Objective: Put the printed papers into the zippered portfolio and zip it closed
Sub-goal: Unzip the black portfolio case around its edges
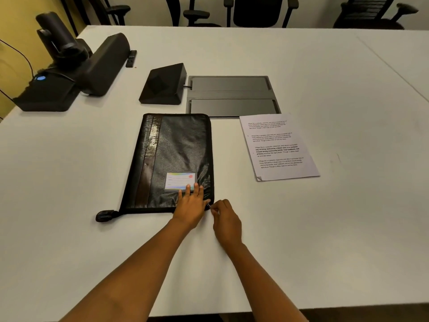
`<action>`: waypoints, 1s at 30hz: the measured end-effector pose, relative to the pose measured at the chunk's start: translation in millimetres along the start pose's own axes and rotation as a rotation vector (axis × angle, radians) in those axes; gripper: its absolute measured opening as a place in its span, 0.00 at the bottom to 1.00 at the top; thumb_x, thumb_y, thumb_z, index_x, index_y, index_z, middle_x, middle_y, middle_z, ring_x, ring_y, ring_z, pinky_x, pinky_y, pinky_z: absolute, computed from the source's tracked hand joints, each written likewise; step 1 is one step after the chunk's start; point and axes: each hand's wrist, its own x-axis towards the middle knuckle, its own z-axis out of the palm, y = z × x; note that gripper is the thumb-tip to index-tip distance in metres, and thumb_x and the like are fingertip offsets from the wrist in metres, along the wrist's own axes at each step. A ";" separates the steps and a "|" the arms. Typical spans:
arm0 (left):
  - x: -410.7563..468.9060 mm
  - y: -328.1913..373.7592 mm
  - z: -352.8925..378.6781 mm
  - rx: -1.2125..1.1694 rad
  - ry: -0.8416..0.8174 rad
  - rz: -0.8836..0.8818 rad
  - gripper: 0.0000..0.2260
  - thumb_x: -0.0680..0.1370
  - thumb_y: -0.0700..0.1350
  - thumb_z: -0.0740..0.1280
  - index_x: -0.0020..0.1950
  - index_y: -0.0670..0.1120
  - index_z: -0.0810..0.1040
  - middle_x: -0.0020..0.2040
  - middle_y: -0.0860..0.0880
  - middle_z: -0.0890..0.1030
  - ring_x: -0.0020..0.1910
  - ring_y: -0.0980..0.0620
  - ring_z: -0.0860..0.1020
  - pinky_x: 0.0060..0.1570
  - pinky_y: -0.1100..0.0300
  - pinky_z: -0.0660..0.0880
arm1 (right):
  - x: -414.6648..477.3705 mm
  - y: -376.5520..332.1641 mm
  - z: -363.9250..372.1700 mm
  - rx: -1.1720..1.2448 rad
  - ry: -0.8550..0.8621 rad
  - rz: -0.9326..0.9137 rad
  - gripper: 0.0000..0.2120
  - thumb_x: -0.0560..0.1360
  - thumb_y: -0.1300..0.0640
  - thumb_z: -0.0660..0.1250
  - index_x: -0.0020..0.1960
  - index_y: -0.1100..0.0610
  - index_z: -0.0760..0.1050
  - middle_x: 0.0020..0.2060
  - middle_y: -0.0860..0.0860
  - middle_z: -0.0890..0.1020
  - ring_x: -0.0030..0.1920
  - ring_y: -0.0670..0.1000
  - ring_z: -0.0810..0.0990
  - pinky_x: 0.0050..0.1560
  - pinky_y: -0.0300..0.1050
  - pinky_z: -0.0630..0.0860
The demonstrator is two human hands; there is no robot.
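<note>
Portfolio first: a black leather-look zippered portfolio (173,162) with a brown spine band lies flat and closed on the white table (325,240), its small name card window (180,181) near the bottom right corner. The left hand (190,206) presses flat on that corner, fingers spread across the cover and touching the card's lower edge. The right hand (225,218) sits just beside the same corner, thumb and forefinger pinched on the small metal zipper pull (209,204). A black strap tab (105,216) trails from the bottom left corner. The stack of white printed papers (278,147) lies on the table to the right of the portfolio, apart from it, partly overlapping the grey recessed cable hatch (229,96) beyond.
</note>
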 end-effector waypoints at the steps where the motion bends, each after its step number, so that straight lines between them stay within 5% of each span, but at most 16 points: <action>1: -0.3 0.7 -0.7 -0.030 0.007 -0.005 0.26 0.82 0.53 0.49 0.77 0.43 0.48 0.78 0.43 0.51 0.77 0.40 0.49 0.74 0.43 0.49 | -0.7 0.0 -0.2 0.001 -0.019 -0.007 0.08 0.79 0.58 0.59 0.53 0.57 0.75 0.52 0.52 0.78 0.47 0.51 0.79 0.46 0.41 0.74; 6: -7.8 2.4 -5.2 -0.334 0.162 -0.068 0.29 0.76 0.52 0.66 0.74 0.44 0.61 0.75 0.42 0.61 0.74 0.43 0.57 0.73 0.50 0.55 | -0.1 3.1 -4.8 0.034 -0.098 0.006 0.08 0.77 0.54 0.63 0.53 0.55 0.76 0.51 0.49 0.80 0.46 0.48 0.78 0.42 0.36 0.69; 10: -28.1 13.2 1.9 -0.349 0.447 -0.250 0.20 0.71 0.54 0.71 0.57 0.46 0.72 0.57 0.47 0.73 0.58 0.47 0.70 0.57 0.55 0.68 | -0.7 -0.1 -4.2 0.103 -0.085 0.102 0.08 0.74 0.51 0.66 0.50 0.53 0.78 0.49 0.48 0.82 0.47 0.47 0.79 0.42 0.36 0.69; 15: -36.2 20.5 7.6 -0.484 0.352 -0.462 0.20 0.73 0.57 0.68 0.54 0.42 0.76 0.57 0.43 0.76 0.57 0.44 0.75 0.56 0.51 0.73 | -2.4 -4.3 -3.8 0.172 -0.077 0.182 0.08 0.73 0.52 0.68 0.48 0.55 0.80 0.48 0.49 0.84 0.47 0.48 0.80 0.43 0.39 0.71; 21: -36.2 26.6 4.5 -0.521 0.178 -0.508 0.18 0.77 0.56 0.64 0.46 0.40 0.80 0.49 0.41 0.82 0.48 0.42 0.81 0.40 0.56 0.73 | -7.5 -9.4 -0.5 0.217 -0.060 0.249 0.09 0.74 0.52 0.66 0.51 0.54 0.81 0.48 0.50 0.85 0.48 0.49 0.82 0.45 0.39 0.72; 30: -38.7 33.4 9.5 -0.717 0.244 -0.494 0.10 0.77 0.45 0.65 0.48 0.40 0.81 0.49 0.40 0.82 0.46 0.42 0.80 0.41 0.55 0.75 | -13.2 -9.0 -1.2 0.209 -0.095 0.209 0.09 0.75 0.59 0.64 0.52 0.57 0.80 0.50 0.53 0.84 0.48 0.50 0.80 0.45 0.34 0.69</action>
